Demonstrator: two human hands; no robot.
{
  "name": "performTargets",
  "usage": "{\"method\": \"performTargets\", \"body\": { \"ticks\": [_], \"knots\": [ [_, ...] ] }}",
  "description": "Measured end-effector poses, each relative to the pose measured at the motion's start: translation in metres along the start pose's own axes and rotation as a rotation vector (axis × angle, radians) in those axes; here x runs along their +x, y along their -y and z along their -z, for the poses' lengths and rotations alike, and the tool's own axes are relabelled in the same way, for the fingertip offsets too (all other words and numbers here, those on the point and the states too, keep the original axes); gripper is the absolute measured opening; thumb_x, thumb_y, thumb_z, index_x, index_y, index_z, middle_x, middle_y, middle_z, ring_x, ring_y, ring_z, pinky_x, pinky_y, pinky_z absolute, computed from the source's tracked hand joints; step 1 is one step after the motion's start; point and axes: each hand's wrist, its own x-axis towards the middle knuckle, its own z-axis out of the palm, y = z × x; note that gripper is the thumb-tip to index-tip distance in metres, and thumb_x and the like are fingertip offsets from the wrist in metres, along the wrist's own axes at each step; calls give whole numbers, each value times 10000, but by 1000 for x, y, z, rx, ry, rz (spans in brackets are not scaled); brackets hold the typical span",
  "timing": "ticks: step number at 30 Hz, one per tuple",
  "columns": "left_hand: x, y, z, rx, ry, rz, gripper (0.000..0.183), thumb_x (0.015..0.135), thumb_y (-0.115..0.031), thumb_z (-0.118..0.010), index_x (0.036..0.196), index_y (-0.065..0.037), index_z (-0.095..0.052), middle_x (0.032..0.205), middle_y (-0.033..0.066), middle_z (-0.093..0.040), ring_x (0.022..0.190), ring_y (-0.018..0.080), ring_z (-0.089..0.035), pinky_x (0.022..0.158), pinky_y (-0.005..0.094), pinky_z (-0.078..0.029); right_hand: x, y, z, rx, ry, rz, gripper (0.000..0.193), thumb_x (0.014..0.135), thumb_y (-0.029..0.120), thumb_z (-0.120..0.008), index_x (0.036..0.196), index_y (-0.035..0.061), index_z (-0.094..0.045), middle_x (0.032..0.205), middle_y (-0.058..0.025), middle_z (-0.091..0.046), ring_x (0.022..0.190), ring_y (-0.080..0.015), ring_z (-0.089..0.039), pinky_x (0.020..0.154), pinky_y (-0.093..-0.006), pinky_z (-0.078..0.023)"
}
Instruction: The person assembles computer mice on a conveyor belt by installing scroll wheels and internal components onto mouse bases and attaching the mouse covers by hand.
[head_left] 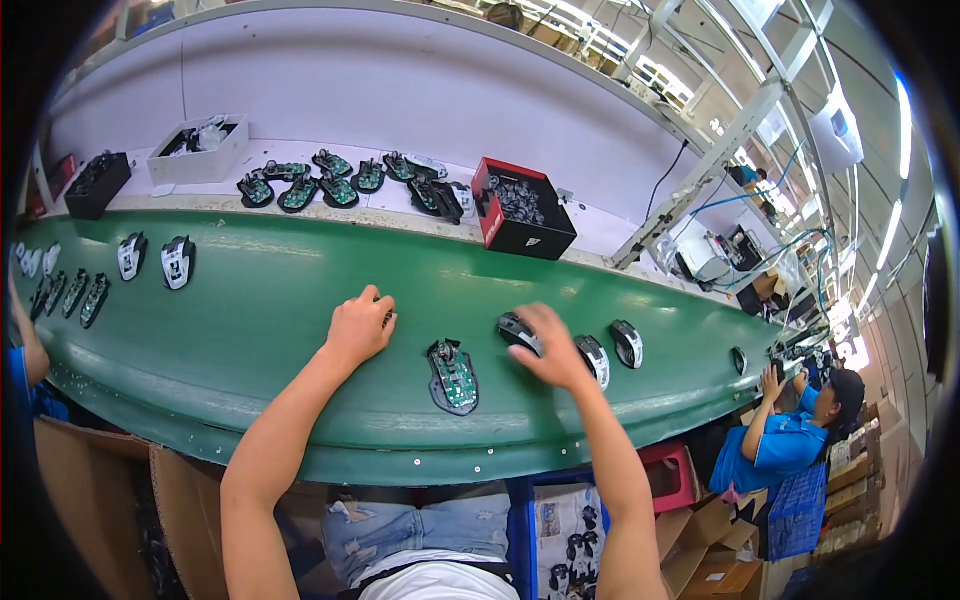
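Observation:
My left hand (362,325) is closed above the green belt, fingers curled round a small dark thing that barely shows at its right side. To its right lies an opened computer mouse base (455,378) with a green circuit board and a black rim. My right hand (550,347), slightly blurred, grips a black computer mouse (517,333), thumb on the near side and fingers over the far end. Just beyond that wrist sit a mouse with a white side (594,360) and another grey-and-black mouse (627,343).
Opened mouse bases (340,191) crowd the ledge behind the green belt (270,330), beside a red-and-black box of small parts (517,205). Mouse shells (178,263) lie at the left. A co-worker in blue (785,435) sits at the right; another person's arm (28,340) shows far left.

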Motion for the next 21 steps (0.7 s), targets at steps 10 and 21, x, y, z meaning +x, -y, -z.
{"method": "performTargets", "body": {
  "ticks": [10,21],
  "knots": [
    [7,9,-6,-171,-30,-37,124,841,-191,-700,901,-86,-672,920,127,-621,764,353,-667,690,461,-568,12,126,-6,143,-257,-120,441,902,169,-626,1334,97,-569,1293,-240,-498,1137,-419,-539,987,-459,-447],
    [8,-1,-1,-193,-26,-53,104,830,-183,-717,864,-89,-690,890,107,-632,723,321,-665,666,439,-556,2,158,-66,-260,-117,-238,555,881,261,-659,1372,55,-503,1438,-228,-381,1244,-460,-433,996,-517,-428]
  ]
}}
